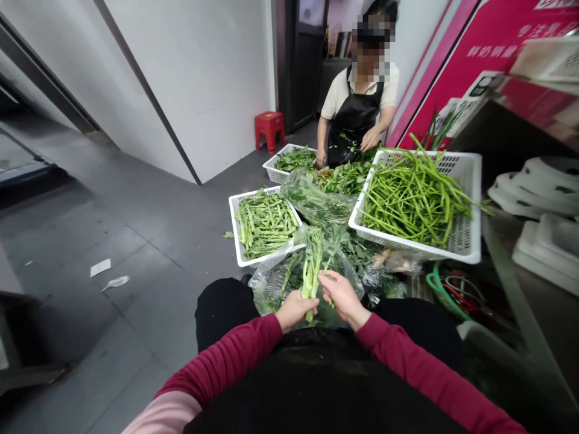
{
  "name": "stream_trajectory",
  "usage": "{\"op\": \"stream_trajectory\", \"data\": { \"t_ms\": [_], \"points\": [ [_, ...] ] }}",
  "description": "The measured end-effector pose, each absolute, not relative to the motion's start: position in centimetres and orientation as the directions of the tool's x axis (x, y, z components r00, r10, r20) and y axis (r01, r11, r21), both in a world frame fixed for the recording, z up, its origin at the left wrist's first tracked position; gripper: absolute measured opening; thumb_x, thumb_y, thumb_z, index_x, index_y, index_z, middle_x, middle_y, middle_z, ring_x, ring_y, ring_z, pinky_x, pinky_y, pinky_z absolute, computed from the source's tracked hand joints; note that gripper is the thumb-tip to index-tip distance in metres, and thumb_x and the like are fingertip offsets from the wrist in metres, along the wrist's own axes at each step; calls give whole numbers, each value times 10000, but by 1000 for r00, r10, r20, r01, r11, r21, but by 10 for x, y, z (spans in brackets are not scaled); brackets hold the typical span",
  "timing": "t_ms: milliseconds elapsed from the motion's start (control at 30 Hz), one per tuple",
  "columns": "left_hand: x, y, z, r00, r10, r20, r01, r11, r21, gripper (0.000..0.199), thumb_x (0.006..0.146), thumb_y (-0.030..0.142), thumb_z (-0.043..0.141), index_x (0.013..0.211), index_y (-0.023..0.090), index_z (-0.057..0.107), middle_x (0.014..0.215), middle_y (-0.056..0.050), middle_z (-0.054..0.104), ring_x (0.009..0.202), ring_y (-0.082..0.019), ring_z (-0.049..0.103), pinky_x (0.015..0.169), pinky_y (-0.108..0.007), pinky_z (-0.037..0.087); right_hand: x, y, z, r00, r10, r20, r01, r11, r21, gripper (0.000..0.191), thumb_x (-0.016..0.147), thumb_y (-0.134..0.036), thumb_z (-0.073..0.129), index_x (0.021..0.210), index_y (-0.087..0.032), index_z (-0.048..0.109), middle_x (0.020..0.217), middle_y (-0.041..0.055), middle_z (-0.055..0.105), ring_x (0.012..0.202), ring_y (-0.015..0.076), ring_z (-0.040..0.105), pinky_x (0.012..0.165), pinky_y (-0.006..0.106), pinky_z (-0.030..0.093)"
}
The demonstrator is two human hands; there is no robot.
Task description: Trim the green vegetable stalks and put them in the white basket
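Observation:
Upright over my lap is a small bunch of green stalks [312,265] with leafy tops. My left hand [294,310] is wrapped round its lower end. On the right side of the bunch, my right hand [341,295] has its fingers pinched together at a thin piece beside the stalks; what exactly it grips is too small to tell. Beneath both hands lies an open clear plastic bag [266,282] with more greens inside. A white basket [234,226] of cut thick stalks sits just beyond, to the left.
A white basket [474,181] of long thin green stems stands at the right. Across from me a person in a black apron [350,123] handles leafy greens near another white basket [277,175]. A red stool [269,128] stands by the wall. Green tubing [441,292] lies at the right.

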State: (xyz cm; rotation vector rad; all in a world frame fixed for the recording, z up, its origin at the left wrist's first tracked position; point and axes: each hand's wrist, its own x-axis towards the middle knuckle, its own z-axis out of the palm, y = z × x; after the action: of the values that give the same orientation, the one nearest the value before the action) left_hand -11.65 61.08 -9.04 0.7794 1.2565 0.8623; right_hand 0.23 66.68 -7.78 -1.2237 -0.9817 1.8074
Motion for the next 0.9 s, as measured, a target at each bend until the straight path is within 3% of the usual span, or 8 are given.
{"op": "stream_trajectory", "data": {
  "t_ms": [133, 200, 267, 333, 400, 533, 733, 900],
  "points": [
    [-123, 610, -90, 144, 868, -476, -253, 497, 830, 366, 622, 446, 649, 668, 110, 509, 506, 0, 524, 403, -98, 502, 339, -180, 308, 0, 674, -74, -191, 914, -357, -195, -392, -899, 325, 633, -433, 656, 678, -191, 444, 463, -99, 318, 367, 40, 229, 346, 178, 177],
    [-126, 610, -91, 66, 875, -480, -375, 467, 801, 381, 621, 449, 654, 747, 130, 487, 555, 3, 547, 361, -67, 457, 296, -157, 217, 1, 675, -73, -102, 958, -268, -56, -274, -960, 292, 658, -441, 624, 694, -187, 484, 465, -81, 359, 378, 61, 290, 365, 199, 242],
    [-126, 610, -92, -19, 864, -504, -428, 448, 785, 407, 615, 448, 664, 802, 147, 463, 575, 4, 564, 326, -47, 413, 284, -150, 156, 2, 667, -74, -75, 995, -62, 171, -48, -984, 252, 701, -422, 577, 719, -175, 534, 535, -26, 476, 476, 109, 434, 472, 241, 369],
    [-125, 612, -95, -72, 853, -517, -436, 439, 785, 415, 613, 452, 666, 803, 146, 460, 552, 6, 561, 304, -41, 386, 280, -151, 143, 0, 652, -77, -204, 971, 126, 334, 190, -923, 212, 731, -387, 533, 709, -178, 556, 665, 30, 566, 650, 160, 528, 633, 288, 425],
    [-125, 616, -97, -154, 840, -520, -467, 402, 788, 407, 606, 445, 673, 774, 137, 468, 530, 10, 550, 302, -42, 387, 281, -156, 179, -5, 636, -83, -377, 910, 175, 365, 319, -875, 165, 717, -354, 534, 682, -195, 563, 723, 37, 593, 730, 177, 548, 694, 295, 429],
    [-139, 626, -100, -303, 797, -523, -517, 324, 792, 395, 617, 426, 666, 795, 134, 468, 551, 3, 565, 347, -66, 452, 291, -164, 249, -10, 641, -99, -440, 897, 41, 486, 277, -829, 158, 706, -331, 539, 632, -192, 561, 689, 51, 595, 694, 172, 555, 650, 265, 425],
    [-171, 622, -97, -414, 812, -411, -428, 224, 875, 419, 609, 433, 673, 820, 125, 483, 559, -2, 579, 358, -65, 462, 280, -155, 236, 12, 713, -145, -298, 862, -411, 757, -49, -652, 229, 758, -305, 486, 577, -170, 522, 440, -5, 478, 420, 126, 458, 451, 245, 383],
    [-174, 612, -100, -403, 817, -413, -415, 239, 878, 410, 622, 458, 654, 792, 136, 465, 557, 1, 576, 350, -64, 451, 275, -158, 223, 22, 740, -180, -342, 817, -464, 845, 52, -532, 163, 678, -210, 619, 540, -150, 556, 557, 52, 569, 625, 178, 566, 602, 279, 435]
  ]
}}
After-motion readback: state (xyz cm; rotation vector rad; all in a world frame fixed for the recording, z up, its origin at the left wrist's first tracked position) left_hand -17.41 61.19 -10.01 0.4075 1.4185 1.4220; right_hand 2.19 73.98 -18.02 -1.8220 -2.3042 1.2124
